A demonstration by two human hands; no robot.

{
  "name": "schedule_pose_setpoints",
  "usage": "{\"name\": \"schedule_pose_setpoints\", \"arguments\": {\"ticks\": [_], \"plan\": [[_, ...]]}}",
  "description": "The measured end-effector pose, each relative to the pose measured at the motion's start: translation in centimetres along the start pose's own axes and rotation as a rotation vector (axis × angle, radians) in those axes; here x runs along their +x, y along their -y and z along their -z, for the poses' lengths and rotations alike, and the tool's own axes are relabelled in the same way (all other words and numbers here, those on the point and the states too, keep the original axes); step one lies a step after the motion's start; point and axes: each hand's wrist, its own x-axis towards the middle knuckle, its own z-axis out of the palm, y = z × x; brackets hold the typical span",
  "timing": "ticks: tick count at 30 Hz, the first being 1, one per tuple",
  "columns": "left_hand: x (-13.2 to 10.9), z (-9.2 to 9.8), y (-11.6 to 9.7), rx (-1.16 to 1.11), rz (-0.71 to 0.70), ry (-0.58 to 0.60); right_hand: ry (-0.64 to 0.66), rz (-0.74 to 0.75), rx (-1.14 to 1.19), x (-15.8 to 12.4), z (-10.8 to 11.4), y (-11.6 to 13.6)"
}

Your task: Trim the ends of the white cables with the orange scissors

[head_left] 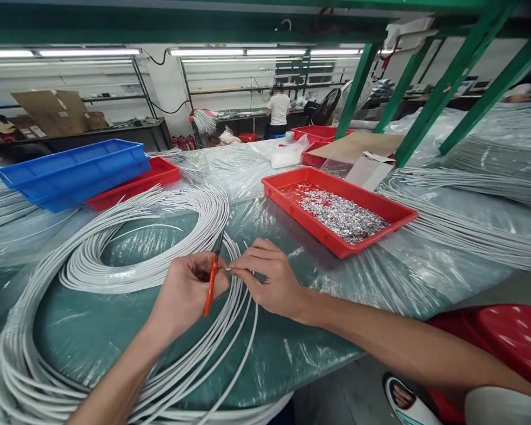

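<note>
My left hand (pixel 190 286) is closed around a hand tool with an orange handle (pixel 210 287) and a slim dark tip pointing up and away; its exact kind is hard to make out. Beside it, my right hand (pixel 268 274) pinches the end of a thin white cable (pixel 229 269) between thumb and fingers. The two hands nearly meet at that small end. Beneath them runs a big loose coil of white cables (pixel 22 354), spread over the near left of the table. A smaller coil (pixel 141 280) lies just behind my left hand.
A red tray (pixel 287 212) with many small silvery metal pieces (pixel 340 215) stands right of centre. Blue bin (pixel 79 174) and red bin (pixel 166 171) sit at the left. More cables (pixel 464 227) lie at the right, near green posts (pixel 451 82). A person (pixel 278 109) sits far back.
</note>
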Motion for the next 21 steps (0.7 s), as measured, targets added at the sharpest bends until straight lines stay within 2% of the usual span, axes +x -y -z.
{"name": "schedule_pose_setpoints", "arguments": {"ticks": [7, 15, 21], "plan": [[-0.2, -0.4, 0.0, -0.012, 0.008, -0.058, -0.033, -0.050, -0.013, -0.1, -0.3, 0.3], [0.2, 1.0, -0.8, 0.113, -0.014, -0.079, -0.062, -0.263, 0.347, 0.7, 0.5, -0.1], [0.5, 1.3, 0.5, 0.292, -0.034, 0.061, -0.105, -0.383, 0.510, 0.9, 0.8, -0.1]]}}
